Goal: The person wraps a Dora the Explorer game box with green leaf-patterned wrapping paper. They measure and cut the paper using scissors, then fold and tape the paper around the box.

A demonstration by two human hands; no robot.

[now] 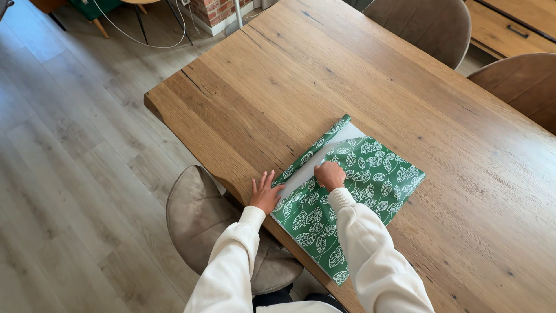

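A sheet of green wrapping paper with white leaf print (376, 179) lies folded over itself near the front edge of a wooden table (347, 87). Its white underside shows along a strip between two green folds. My left hand (265, 194) rests flat with fingers spread on the paper's near left corner at the table edge. My right hand (330, 175) is curled into a fist and presses down on the edge of the upper fold, next to the white strip. Both arms wear white sleeves.
A beige upholstered chair (200, 217) stands under me at the table's edge. Two brown chairs (428, 23) stand at the far side. The floor is pale wood planks, with cables and furniture legs (156, 23) at the top left.
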